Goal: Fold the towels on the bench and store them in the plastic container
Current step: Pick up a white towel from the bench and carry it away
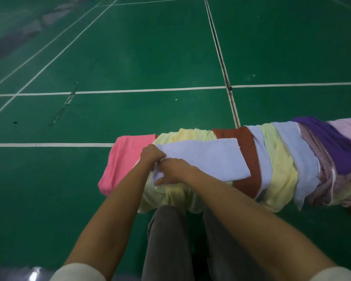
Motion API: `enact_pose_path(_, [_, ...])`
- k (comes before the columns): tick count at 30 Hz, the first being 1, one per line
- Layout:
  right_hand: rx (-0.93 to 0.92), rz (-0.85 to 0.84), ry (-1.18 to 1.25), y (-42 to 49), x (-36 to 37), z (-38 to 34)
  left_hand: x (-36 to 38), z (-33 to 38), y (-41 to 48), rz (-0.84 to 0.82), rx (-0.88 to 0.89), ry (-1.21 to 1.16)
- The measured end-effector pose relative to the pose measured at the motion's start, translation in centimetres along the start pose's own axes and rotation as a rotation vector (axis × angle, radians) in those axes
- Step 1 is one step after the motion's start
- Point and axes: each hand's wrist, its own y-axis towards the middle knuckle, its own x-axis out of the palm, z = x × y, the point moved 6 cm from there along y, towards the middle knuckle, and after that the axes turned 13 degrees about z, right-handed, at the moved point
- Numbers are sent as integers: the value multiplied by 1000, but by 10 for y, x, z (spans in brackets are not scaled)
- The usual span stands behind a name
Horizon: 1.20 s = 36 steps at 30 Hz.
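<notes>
A pale blue towel (209, 159) lies folded into a long strip on top of the cloth-covered bench. My left hand (151, 154) grips its left end with curled fingers. Just beside it, my right hand (173, 171) pinches the same end, thumb underneath. Under the strip lies a pale yellow towel (170, 191) that hangs down the front. A pink towel (122, 161) covers the bench's left end. To the right lie a rust-red towel (248, 171), more pale blue and yellow towels, and a purple one (330, 142). The bench itself is hidden by cloth. No plastic container is in view.
Green sports floor (130, 57) with white court lines surrounds the bench. My legs in grey trousers (166, 240) stand against the bench's near side.
</notes>
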Motion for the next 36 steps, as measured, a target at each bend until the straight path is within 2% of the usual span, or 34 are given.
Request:
enact_pose_path(2, [-24,-44,-125,-2,20,-13,2,4,-2,-20,1,-15])
enact_pose_path(6, [-61,187,-335,-13,26,-31,3,10,-4,10,-7,-47])
enact_pose_path(9, [-42,226,-311,-11,22,-31,9,3,-3,-19,-120,-226])
enact_pose_path(11, [9,220,-239,-10,13,-30,13,-3,-7,-68,-241,-395])
enact_pose_path(13, [122,237,-99,-11,4,-23,15,-2,-14,-123,-292,-490])
enact_pose_path(17, [355,266,229,-17,-12,-1,-3,14,-18,-33,-223,-480])
enact_pose_path(21, [593,180,575,-28,-21,23,-16,42,-21,8,-152,-460])
enact_pose_path(23, [644,167,682,-31,-25,28,-22,59,-28,48,-83,-410])
enact_pose_path(26, [618,177,684,-35,-28,28,-18,73,-34,81,-27,-370])
enact_pose_path(30, [628,221,527,-47,-43,40,-13,81,-36,57,-9,-400])
enact_pose_path(36, [728,205,798,-68,-63,64,-14,110,-40,46,16,-485])
